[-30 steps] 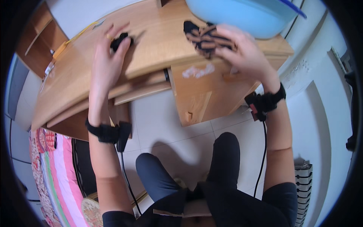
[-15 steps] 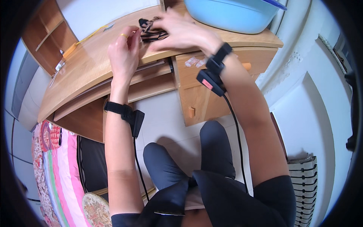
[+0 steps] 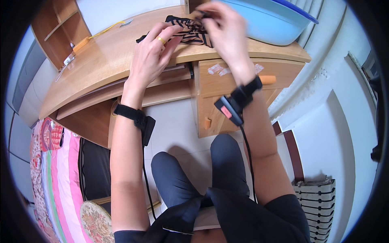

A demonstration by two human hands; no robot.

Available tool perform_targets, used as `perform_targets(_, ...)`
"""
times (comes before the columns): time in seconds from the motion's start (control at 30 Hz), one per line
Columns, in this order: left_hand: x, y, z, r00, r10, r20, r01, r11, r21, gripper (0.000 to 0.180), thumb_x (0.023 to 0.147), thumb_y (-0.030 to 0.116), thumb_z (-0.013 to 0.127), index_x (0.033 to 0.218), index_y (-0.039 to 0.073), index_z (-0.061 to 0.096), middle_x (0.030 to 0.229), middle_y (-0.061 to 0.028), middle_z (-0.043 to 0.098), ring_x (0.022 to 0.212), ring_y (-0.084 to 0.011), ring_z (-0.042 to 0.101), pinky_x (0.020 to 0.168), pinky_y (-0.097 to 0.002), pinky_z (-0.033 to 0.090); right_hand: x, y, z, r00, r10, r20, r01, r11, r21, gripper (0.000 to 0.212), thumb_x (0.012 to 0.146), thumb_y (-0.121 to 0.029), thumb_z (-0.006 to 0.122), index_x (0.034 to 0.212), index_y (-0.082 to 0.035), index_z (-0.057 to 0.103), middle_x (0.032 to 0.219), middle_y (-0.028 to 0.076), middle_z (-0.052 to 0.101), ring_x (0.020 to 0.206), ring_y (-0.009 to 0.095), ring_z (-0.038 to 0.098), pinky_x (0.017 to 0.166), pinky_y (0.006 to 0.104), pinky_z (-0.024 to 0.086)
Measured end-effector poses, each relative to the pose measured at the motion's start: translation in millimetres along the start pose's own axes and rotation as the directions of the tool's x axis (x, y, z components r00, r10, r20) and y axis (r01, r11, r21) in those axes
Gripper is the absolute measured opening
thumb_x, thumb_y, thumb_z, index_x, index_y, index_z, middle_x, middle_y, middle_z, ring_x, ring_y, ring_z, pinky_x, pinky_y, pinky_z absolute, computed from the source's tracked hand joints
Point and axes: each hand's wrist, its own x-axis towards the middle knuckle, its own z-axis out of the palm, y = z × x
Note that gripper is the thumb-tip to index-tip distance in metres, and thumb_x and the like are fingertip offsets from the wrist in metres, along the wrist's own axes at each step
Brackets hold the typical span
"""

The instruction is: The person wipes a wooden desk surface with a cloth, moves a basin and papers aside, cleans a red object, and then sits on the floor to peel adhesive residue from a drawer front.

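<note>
A piece of thin cloth (image 3: 196, 38) with black and tan stripes lies partly spread and bunched on the desk near its front edge. My right hand (image 3: 227, 30), slightly blurred, pinches a gathered part at its right end and holds it just above the desktop. My left hand (image 3: 154, 52), with a gold ring on one finger, has bent fingers and thumb closed on the cloth's near left part. A dark end of the cloth shows left of that hand. Whether it is a garment I cannot tell. Both wrists wear black straps with small cabled boxes.
A large light-blue plastic basin (image 3: 267, 24) stands on the wooden desk (image 3: 101, 56) at the right, close behind my right hand. A yellow cable with an orange power strip (image 3: 81, 43) lies far left. Below are drawers with wooden knobs and a pink-striped bed (image 3: 65, 174).
The cloth, crumpled in a small bundle before, is now more spread out. My right hand has moved right and closed on its end. My left hand has shifted right.
</note>
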Motion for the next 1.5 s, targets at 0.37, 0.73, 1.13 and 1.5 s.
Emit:
perform_targets(0.37,0.8,-18.3,9.0,0.950,-0.015,0.312,-0.061,0.971,0.232,0.038,0.101,0.035,0.045,0.130,0.016,0.062,0.135,-0.0053,0.058,0.130,-0.0295,0.047,0.109,-0.0445,0.035,-116.0,-15.9,-51.3,0.949,0.174,-0.262,-0.234,0.947,-0.219,0.012,0.077,0.000,0.074,0.088,-0.006,0.070,0.089,0.004,0.062,0.075,0.017,0.061,0.060,0.0282,0.048)
perform_targets(0.73,-0.2,-8.8,3.5,0.980,0.147,0.132,-0.176,0.954,0.241,0.015,0.095,0.018,0.060,0.102,0.006,0.064,0.102,-0.0085,0.057,0.104,-0.0261,0.053,0.090,-0.0386,0.040,-127.2,-19.3,8.1,0.945,0.172,-0.279,-0.187,0.982,-0.028,0.031,0.067,-0.006,0.086,0.092,-0.005,0.068,0.090,0.003,0.052,0.073,0.014,0.052,0.068,0.0276,0.047)
perform_targets(1.13,1.0,-5.9,5.5,0.996,0.057,0.070,-0.071,0.977,0.203,0.013,0.091,0.013,0.065,0.093,0.001,0.064,0.094,-0.0118,0.058,0.091,-0.0308,0.056,0.083,-0.0398,0.046,-121.6,-34.5,-3.3,0.980,-0.149,0.134,0.151,0.989,-0.006,0.004,0.077,-0.003,0.063,0.074,-0.005,0.064,0.081,0.008,0.058,0.080,0.028,0.058,0.071,0.0373,0.046)
perform_targets(1.5,0.1,-12.0,9.7,0.999,0.031,0.039,-0.038,0.982,0.186,0.015,0.089,0.017,0.066,0.092,0.003,0.066,0.090,-0.0119,0.062,0.083,-0.0333,0.058,0.076,-0.0415,0.047,-153.1,-9.8,-25.5,0.969,0.238,-0.073,-0.244,0.966,-0.088,0.013,0.077,-0.004,0.076,0.084,-0.004,0.065,0.090,0.004,0.060,0.076,0.018,0.059,0.067,0.0296,0.051)
